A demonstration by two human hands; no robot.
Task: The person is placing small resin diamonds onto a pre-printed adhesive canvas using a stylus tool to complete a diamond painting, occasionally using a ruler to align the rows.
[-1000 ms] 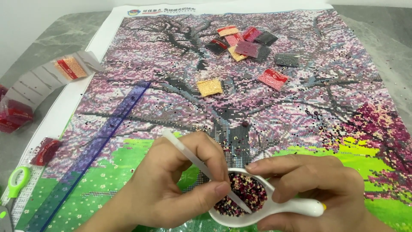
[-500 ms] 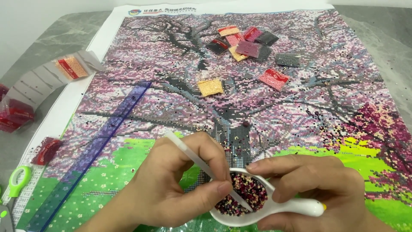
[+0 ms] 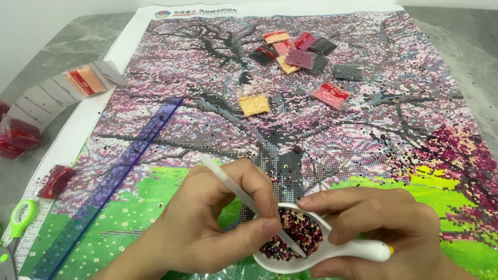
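Now, left hand: the left hand [image 3: 207,228] pinches a thin white pen [image 3: 244,199] between thumb and fingers.
Pen tip: it dips into the little beads [image 3: 295,236] in the tray.
Right hand: the right hand [image 3: 384,228] grips a small white tray [image 3: 358,250], fingers curled over its rim and handle.
Under the hands: a big bead picture [image 3: 321,129] of a pink tree and green grass lies flat.
Far past the hands: small bead bags [image 3: 301,52] lie in a bunch on the picture, and one orange bag [image 3: 253,105] lies alone, nearer.
Left of the hands: a see-through blue strip [image 3: 129,171], red bags [image 3: 21,137] and green scissors [image 3: 22,218].
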